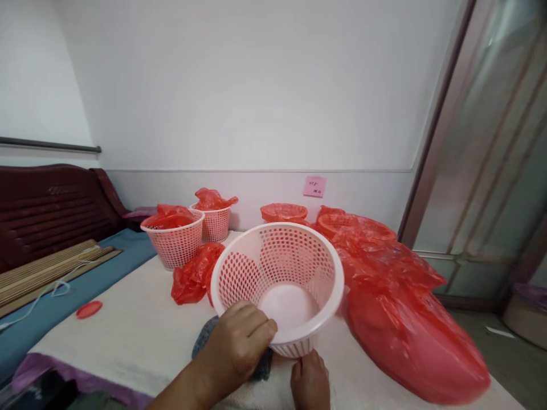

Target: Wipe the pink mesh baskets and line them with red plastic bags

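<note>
A pale pink perforated plastic basket [290, 304] is tilted so its open mouth faces me, with nothing inside. My left hand [245, 336] is closed over its near-left rim. Low at the near side, my right hand [311, 378] has its fingers curled against the basket's outer wall; the fingertips are partly hidden. A dark grey cloth [205, 335] shows on both sides of my left hand. Whether the hand touches the cloth, I cannot tell. Just left of the basket lies a crumpled red plastic bag [197, 273].
Two more baskets [177, 247] with red bags in them stand at the back left. Red-bagged items [419, 341] fill the table's right side. A small red lid [89, 310] lies on the left. A pink note [315, 187] is on the wall behind.
</note>
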